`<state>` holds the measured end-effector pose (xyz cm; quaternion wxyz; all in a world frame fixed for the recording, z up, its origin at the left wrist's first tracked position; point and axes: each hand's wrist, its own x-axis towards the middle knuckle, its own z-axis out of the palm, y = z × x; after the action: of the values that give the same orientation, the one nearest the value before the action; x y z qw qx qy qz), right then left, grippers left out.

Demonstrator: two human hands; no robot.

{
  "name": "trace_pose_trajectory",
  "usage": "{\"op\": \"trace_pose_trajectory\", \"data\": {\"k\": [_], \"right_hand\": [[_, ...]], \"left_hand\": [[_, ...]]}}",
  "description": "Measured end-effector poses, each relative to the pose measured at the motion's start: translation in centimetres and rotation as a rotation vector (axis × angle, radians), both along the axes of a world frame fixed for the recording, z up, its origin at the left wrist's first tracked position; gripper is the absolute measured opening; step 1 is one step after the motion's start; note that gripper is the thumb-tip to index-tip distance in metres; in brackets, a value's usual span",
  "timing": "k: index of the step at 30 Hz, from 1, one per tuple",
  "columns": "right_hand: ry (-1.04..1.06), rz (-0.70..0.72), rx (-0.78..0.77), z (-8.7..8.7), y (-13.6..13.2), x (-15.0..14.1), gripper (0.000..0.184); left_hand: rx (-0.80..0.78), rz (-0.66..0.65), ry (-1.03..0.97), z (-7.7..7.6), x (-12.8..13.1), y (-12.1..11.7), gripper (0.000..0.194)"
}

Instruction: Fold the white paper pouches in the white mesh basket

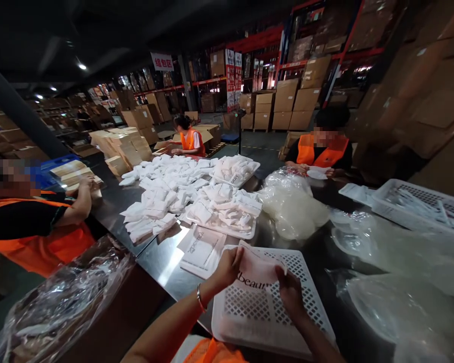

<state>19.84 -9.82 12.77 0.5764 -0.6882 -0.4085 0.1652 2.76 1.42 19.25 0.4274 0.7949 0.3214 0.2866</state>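
My left hand (227,267) and my right hand (289,290) both grip a small white pouch (255,272) printed with dark lettering, one hand on each side of it. The pouch is held just above an empty white perforated tray (265,312) at the near edge of the metal table (162,257). A bracelet sits on my left wrist. A flat white packet (201,249) with printed text lies on the table just left of the tray.
Two white trays (223,212) (235,170) heaped with white pouches stand further back, beside loose piles of pouches (162,191). Clear plastic bags (295,206) (397,297) lie to the right, another basket tray (419,204) far right. Three people in orange vests work around the table.
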Motion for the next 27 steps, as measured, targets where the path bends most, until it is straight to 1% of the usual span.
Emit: {"op": "trace_pose_trajectory", "data": {"k": [2, 4, 6, 8, 9, 10, 12, 14, 16, 18, 20, 22, 24, 27], "right_hand": [[0.025, 0.067, -0.02, 0.5, 0.3, 1.1, 0.062], [0.039, 0.191, -0.039, 0.8, 0.0, 2.6, 0.06], [-0.001, 0.407, -0.134, 0.5, -0.9, 4.2, 0.053], [-0.082, 0.624, -0.28, -0.6, -2.3, 5.3, 0.044], [-0.117, 0.694, -0.346, -1.4, -3.1, 5.6, 0.042], [-0.143, 0.722, -0.391, -2.3, -3.9, 5.7, 0.041], [-0.162, 0.694, -0.429, -3.7, -5.1, 5.6, 0.043], [-0.156, 0.667, -0.446, -4.5, -5.8, 5.1, 0.045], [-0.109, 0.625, -0.441, -4.6, -6.0, 4.4, 0.047], [-0.047, 0.548, -0.424, -4.3, -6.0, 3.6, 0.053], [-0.023, 0.42, -0.396, -4.1, -5.8, 2.9, 0.062], [-0.054, 0.271, -0.365, -4.2, -5.7, 2.1, 0.069], [-0.11, 0.109, -0.341, -4.6, -5.7, 1.3, 0.068], [-0.198, -0.052, -0.333, -5.4, -5.6, 0.3, 0.063]], "left_hand": [[0.026, -0.128, -0.027, -0.5, -0.7, 0.8, 0.074], [0.076, -0.293, -0.041, -1.9, -1.4, 1.3, 0.079], [0.108, -0.394, -0.003, -4.2, -2.2, 1.0, 0.084], [0.119, -0.427, 0.074, -6.9, -2.9, -0.2, 0.083], [0.117, -0.436, 0.11, -8.1, -3.2, -0.9, 0.08], [0.11, -0.438, 0.133, -9.2, -3.6, -1.7, 0.076], [0.082, -0.411, 0.143, -10.6, -4.1, -3.2, 0.071], [0.035, -0.354, 0.126, -11.2, -4.4, -4.3, 0.07], [0.001, -0.28, 0.107, -11.5, -4.5, -5.0, 0.071], [-0.081, -0.158, 0.06, -11.8, -4.3, -5.6, 0.07], [-0.205, 0.008, -0.014, -12.2, -3.9, -6.3, 0.068], [-0.313, 0.162, -0.079, -12.5, -3.3, -7.0, 0.065], [-0.333, 0.254, -0.082, -12.6, -2.6, -7.6, 0.062], [-0.254, 0.314, 0.028, -12.4, -1.7, -7.9, 0.062]]}}
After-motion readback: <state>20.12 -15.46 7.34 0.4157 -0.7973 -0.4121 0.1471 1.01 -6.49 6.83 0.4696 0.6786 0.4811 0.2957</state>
